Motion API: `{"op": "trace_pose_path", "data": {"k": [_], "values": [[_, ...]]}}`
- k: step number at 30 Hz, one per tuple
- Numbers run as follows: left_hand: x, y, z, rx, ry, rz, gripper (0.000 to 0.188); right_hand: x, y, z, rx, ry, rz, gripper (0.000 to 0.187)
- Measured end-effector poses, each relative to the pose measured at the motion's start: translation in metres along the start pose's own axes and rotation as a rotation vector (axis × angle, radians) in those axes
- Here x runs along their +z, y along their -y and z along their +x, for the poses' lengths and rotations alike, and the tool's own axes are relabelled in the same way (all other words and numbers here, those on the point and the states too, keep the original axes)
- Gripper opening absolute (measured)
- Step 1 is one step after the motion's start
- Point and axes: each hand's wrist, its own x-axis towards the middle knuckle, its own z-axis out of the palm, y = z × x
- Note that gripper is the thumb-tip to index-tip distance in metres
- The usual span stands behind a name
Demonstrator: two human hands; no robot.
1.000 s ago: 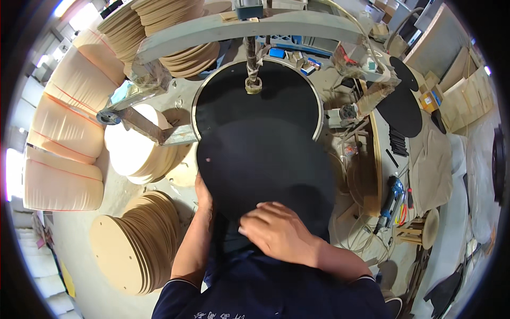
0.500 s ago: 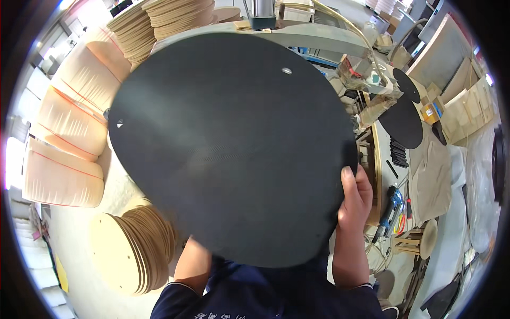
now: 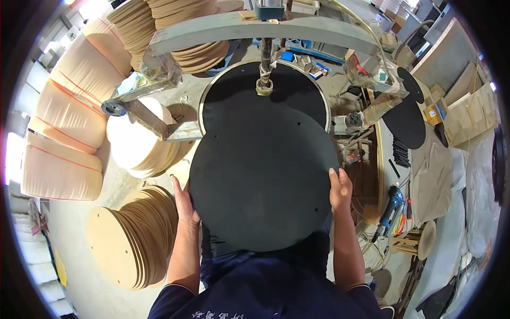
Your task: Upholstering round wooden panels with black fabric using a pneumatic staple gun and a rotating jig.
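A round black disc (image 3: 263, 186) with small holes near its edge lies level in front of my body. My left hand (image 3: 187, 204) grips its left edge, thumb up along the side. On the opposite edge, my right hand (image 3: 340, 191) holds on with the thumb at the rim; its other fingers are partly hidden. The disc's far part overlaps a black round bed with a metal rim (image 3: 201, 109). Whether the two touch, I cannot tell. Over that bed hangs a vertical rod with a round tip (image 3: 264, 87), beyond the disc's far edge.
A grey machine frame (image 3: 223, 33) arches over the bed, with taped arms at both sides. Stacks of tan boards (image 3: 151, 239) stand at left, beside wrapped pale stacks (image 3: 64, 165). At right, a bench carries black discs (image 3: 404, 122) and a blue power tool (image 3: 390, 204).
The disc was raised and tilted close to view; now it is lower, level and partly over the rimmed bed. My left hand has come into sight at its edge.
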Motion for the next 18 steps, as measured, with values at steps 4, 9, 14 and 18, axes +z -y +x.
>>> {"op": "trace_pose_path", "data": {"k": [4,9,14,18], "values": [[-0.019,0.002,0.025,0.082,-0.019,0.225,0.049,-0.004,0.002,0.012,-0.003,0.054,-0.102,0.029],[-0.013,0.011,0.036,0.134,-0.043,0.402,0.03,-0.01,0.029,-0.001,0.108,0.118,-0.134,0.024],[0.014,0.024,0.026,0.172,-0.202,0.25,0.035,-0.011,0.047,-0.026,0.371,0.213,-0.136,0.027],[0.014,0.038,0.027,0.152,-0.237,0.087,0.041,0.0,0.063,-0.024,0.317,0.307,-0.261,0.023]]}}
